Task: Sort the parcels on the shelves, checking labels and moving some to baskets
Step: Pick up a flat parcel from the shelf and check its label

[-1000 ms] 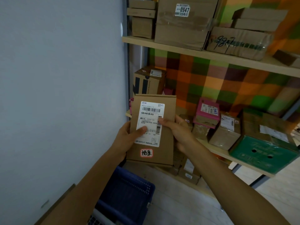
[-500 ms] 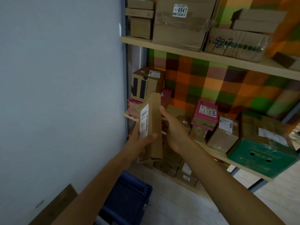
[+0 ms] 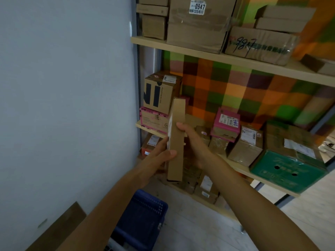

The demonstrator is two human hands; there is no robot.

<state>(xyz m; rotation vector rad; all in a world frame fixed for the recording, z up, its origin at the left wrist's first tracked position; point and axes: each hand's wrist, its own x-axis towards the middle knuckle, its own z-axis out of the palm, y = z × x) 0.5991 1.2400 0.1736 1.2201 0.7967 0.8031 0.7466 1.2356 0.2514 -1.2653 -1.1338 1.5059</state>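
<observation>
Flat brown cardboard parcel (image 3: 176, 142): held up in the air between both hands, narrow edge toward the camera, in front of the left end of the pale wooden middle shelf (image 3: 243, 169).
Long axis: upright, top leaning slightly right and away; white label (image 3: 170, 130) on the broad face turned left, seen only as a sliver (unreadable from here).
Left hand (image 3: 157, 158): on the label side, low on the parcel; thumb curled across the near edge, fingers hidden behind the broad face, so gripping.
Right hand (image 3: 196, 147): on the opposite broad face, higher up; thumb tip pressed on the near edge, palm seemingly flat to the cardboard, fingers out of sight behind it.
Neighbours: brown carton with dark block letters (image 3: 159, 95) stacked on a pink-trimmed carton (image 3: 154, 120), just left of and beyond the parcel's top.
Blue plastic basket (image 3: 145, 218): on the floor, below and slightly left of the parcel, under the left forearm, well apart from it.
Key relation: shelf straight ahead of the fingers, basket straight down; left hand nearer the basket, right hand nearer the shelf.
Likely next: either a slide forward on edge beside the stacked cartons, or a lowering by the left hand alone; no telling which from this view.
</observation>
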